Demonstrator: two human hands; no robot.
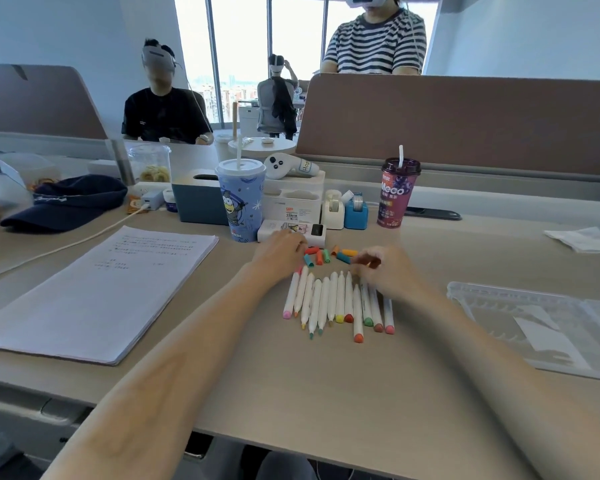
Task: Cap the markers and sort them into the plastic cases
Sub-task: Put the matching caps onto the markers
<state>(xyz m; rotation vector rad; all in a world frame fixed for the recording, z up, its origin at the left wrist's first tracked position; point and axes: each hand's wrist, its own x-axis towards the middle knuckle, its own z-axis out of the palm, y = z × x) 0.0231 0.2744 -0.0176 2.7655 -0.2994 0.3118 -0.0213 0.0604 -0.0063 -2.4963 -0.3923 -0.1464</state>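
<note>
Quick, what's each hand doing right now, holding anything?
Left hand: fingers curled by the loose caps; a grip cannot be told.
Right hand: pinches a small brownish cap, blurred.

Desk (pixel 326 386) — markers (pixel 338 301), caps (pixel 329 255), papers (pixel 101 289)

Office (desk dividers (pixel 465 123), swivel chair (pixel 269 109)).

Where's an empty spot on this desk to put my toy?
Bare desk lies in front of the markers, toward the near edge, and between the purple cup and the case. It's crowded behind the caps, around the blue cup.
</note>
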